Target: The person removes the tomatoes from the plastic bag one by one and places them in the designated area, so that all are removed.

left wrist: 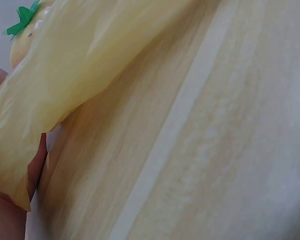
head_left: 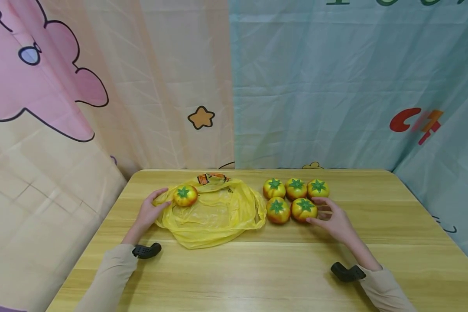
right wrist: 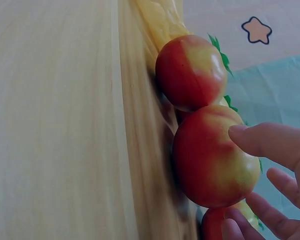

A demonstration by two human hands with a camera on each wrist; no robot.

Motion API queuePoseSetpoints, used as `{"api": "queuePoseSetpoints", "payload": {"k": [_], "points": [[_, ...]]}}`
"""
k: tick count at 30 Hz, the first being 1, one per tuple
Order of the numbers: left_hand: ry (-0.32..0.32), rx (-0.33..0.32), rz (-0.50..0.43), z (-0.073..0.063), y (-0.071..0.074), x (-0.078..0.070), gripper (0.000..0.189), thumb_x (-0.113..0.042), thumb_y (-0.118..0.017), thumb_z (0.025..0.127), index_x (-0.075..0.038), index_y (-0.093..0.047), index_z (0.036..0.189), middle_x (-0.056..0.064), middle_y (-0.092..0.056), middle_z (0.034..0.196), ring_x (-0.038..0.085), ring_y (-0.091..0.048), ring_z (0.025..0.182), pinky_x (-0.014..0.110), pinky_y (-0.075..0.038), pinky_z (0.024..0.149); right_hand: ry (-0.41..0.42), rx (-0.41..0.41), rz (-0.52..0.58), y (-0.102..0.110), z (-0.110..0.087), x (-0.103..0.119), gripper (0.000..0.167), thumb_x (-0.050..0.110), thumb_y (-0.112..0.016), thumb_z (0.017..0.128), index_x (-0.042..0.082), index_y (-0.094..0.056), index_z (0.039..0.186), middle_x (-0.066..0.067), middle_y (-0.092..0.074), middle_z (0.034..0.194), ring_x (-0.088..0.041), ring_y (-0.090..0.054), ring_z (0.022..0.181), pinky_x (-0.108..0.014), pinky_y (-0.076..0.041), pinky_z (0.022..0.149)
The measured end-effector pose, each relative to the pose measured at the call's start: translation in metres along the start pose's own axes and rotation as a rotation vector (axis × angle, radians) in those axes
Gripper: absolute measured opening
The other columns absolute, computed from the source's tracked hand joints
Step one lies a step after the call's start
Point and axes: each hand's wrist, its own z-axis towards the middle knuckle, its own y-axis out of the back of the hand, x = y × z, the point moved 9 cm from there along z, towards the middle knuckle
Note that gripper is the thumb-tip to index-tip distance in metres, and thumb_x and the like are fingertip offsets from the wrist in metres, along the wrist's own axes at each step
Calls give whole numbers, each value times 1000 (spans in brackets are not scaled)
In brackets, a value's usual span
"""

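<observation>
A yellow plastic bag (head_left: 214, 221) lies spread on the table, its mouth loose. One red-and-yellow toy tomato (head_left: 185, 196) with a green star-shaped leaf sits at its left side. Beside that tomato is my left hand (head_left: 150, 211), thumb and fingers apart at the bag's left edge; in the left wrist view the bag film (left wrist: 75, 65) covers much of it. Right of the bag, several similar tomatoes stand in two rows. My right hand (head_left: 335, 221) reaches around the right side of the front right tomato (head_left: 304, 209), its thumb tip against it and its other fingers loosely bent.
The wooden table (head_left: 234, 277) runs toward me in front of the bag. A printed curtain (head_left: 312, 86) hangs behind the table's far edge. A black wrist device (head_left: 146, 250) sits on my left forearm, with another wrist device (head_left: 347, 272) on the right.
</observation>
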Motion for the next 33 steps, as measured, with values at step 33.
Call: {"api": "queuePoseSetpoints", "payload": {"k": [33], "points": [[0, -1, -11, 0, -1, 3, 53, -10, -61, 92, 1, -43, 141, 22, -39, 149, 37, -26, 142, 54, -19, 118, 160, -175, -13, 0, 6, 58, 52, 6, -79, 77, -1, -58, 124, -19, -59, 121, -32, -60, 104, -24, -55, 83]]}}
